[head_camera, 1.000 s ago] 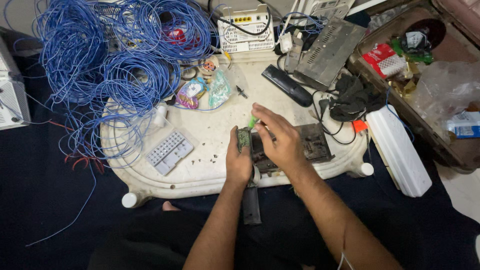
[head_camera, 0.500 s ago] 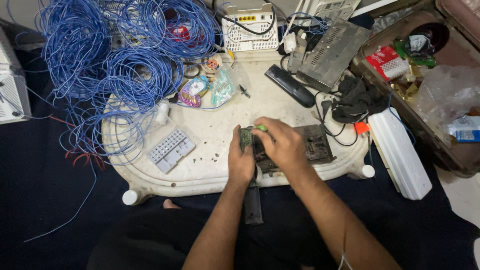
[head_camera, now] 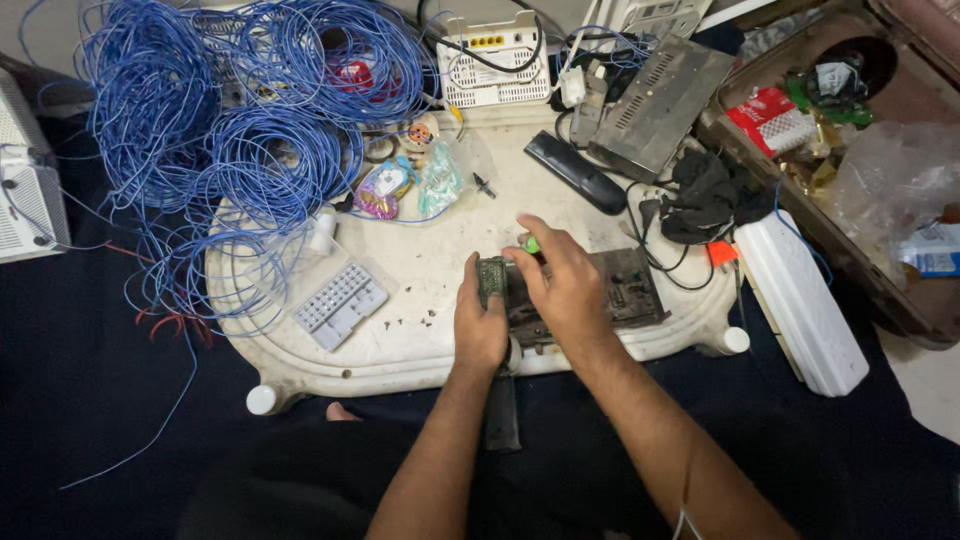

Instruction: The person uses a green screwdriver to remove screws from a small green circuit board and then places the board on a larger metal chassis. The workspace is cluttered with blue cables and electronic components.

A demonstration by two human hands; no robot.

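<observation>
Surface: white oval plastic tray-table [head_camera: 420,345] was set on a dark cloth-covered floor [head_camera: 90,400]; tangled blue wire coils [head_camera: 220,140] were piled at its upper left.
Containers: brown open box [head_camera: 800,215] at right was filled with a red packet [head_camera: 772,118] and clear plastic bags.
Left hand [head_camera: 480,325]: curled shut on small dark green circuit module [head_camera: 491,280], at the tray's front middle.
Right hand [head_camera: 565,290]: closed on green-handled tool [head_camera: 532,243], just beside the module.
Change: both hands were kept on the module; the view was shifted slightly.
</observation>
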